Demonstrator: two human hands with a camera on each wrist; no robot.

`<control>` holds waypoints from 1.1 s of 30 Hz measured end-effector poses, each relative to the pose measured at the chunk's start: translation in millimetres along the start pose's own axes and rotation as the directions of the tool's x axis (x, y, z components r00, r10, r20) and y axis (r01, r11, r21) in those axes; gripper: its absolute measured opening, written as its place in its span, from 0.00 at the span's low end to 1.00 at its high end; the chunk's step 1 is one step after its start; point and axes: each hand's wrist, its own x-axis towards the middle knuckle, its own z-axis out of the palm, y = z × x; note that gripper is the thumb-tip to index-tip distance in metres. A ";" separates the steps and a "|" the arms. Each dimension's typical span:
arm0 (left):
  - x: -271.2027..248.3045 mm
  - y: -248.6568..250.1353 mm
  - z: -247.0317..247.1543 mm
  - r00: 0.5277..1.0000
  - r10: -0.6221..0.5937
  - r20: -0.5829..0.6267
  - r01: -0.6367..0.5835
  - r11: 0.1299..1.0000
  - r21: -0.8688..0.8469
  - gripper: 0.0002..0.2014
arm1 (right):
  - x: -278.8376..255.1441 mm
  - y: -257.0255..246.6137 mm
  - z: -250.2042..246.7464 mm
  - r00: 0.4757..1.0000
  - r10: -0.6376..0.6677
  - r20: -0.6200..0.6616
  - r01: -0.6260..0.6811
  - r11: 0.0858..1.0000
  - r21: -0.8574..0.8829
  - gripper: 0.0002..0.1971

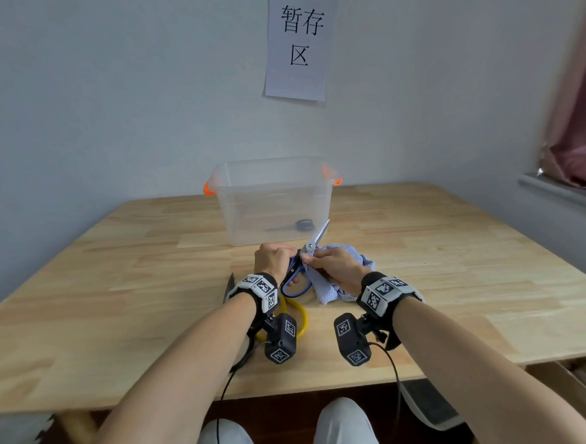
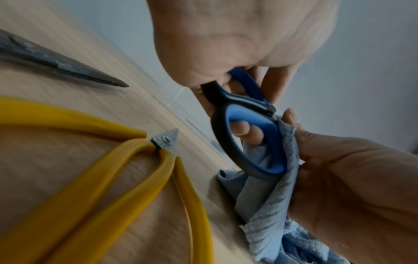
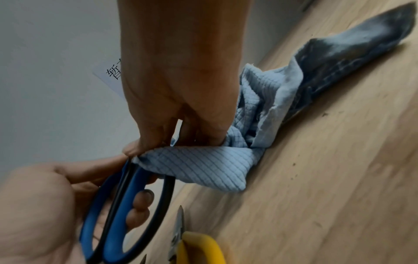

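Observation:
My left hand (image 1: 276, 260) grips blue-and-black handled scissors (image 1: 299, 272) above the wooden table (image 1: 455, 268), fingers through the handle loops (image 2: 251, 142); the steel blades (image 1: 317, 237) point up and away. My right hand (image 1: 335, 265) holds a light-blue quilted cloth (image 1: 349, 279) and pinches a fold of it against the scissors near the pivot (image 3: 192, 167). The rest of the cloth (image 3: 328, 67) trails onto the table to the right.
A clear plastic bin (image 1: 274, 202) with orange handles stands just beyond my hands, with dark scissors (image 1: 295, 225) inside. Yellow-handled scissors (image 2: 135, 169) lie under my left wrist. A dark pointed blade (image 2: 63, 66) lies to the left. A paper sign (image 1: 299, 43) hangs on the wall.

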 end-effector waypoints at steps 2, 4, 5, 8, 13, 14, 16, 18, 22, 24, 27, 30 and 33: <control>2.9 -2.3 0.6 1.000 0.003 0.009 -0.003 1.000 0.019 0.10 | 3.1 3.4 0.2 0.999 0.002 -0.033 -0.002 1.000 -0.002 0.19; 5.4 -4.8 2.4 0.999 0.041 0.027 -0.043 0.997 0.066 0.09 | 6.5 7.5 1.7 0.997 -0.006 -0.075 0.008 1.000 0.028 0.18; 8.0 -8.1 4.3 0.997 0.063 0.034 -0.066 0.994 0.091 0.10 | 6.6 7.9 3.1 0.995 -0.008 -0.098 0.012 0.999 0.043 0.17; 11.2 -9.8 9.1 0.996 0.070 0.046 -0.076 0.989 0.126 0.15 | 9.5 8.7 4.9 0.987 -0.015 -0.162 0.024 0.998 0.054 0.16; 11.1 -1.8 10.0 0.999 0.029 0.029 -0.033 0.987 0.155 0.11 | 11.5 9.9 6.5 0.957 -0.047 -0.287 0.045 0.999 -0.013 0.22; 11.8 -1.8 9.9 0.999 0.031 0.028 -0.035 0.986 0.162 0.11 | 12.3 11.9 8.0 0.948 -0.055 -0.314 0.052 0.998 -0.020 0.24; 11.1 -2.0 10.0 0.999 0.027 0.028 -0.031 0.985 0.171 0.12 | 11.7 11.6 11.1 0.929 -0.061 -0.365 0.051 0.998 -0.037 0.25; 11.9 -3.1 10.0 1.000 0.020 0.024 -0.024 0.982 0.185 0.14 | 14.4 15.1 11.6 0.922 -0.046 -0.385 0.038 0.999 -0.027 0.29; 14.7 -4.5 5.6 1.000 0.009 0.012 -0.012 0.982 0.190 0.16 | 19.1 17.5 11.9 0.958 -0.002 -0.287 0.016 0.999 0.044 0.23; 16.5 -4.4 4.5 1.000 0.002 0.015 -0.005 0.980 0.198 0.16 | 19.2 15.7 7.4 0.987 0.048 -0.155 -0.033 0.995 0.095 0.23; 17.7 -3.3 5.5 1.000 0.017 0.024 -0.022 0.973 0.230 0.13 | 12.2 10.4 1.9 0.996 0.077 -0.040 -0.071 0.989 0.133 0.17; 17.6 -3.9 8.4 0.998 0.042 0.054 -0.057 0.954 0.296 0.07 | 12.3 13.8 1.1 0.990 0.035 -0.136 -0.020 0.994 0.111 0.17; 16.9 -5.7 9.2 0.996 0.053 0.076 -0.076 0.937 0.340 0.06 | 14.9 19.0 4.6 0.974 -0.008 -0.228 0.015 0.999 0.029 0.18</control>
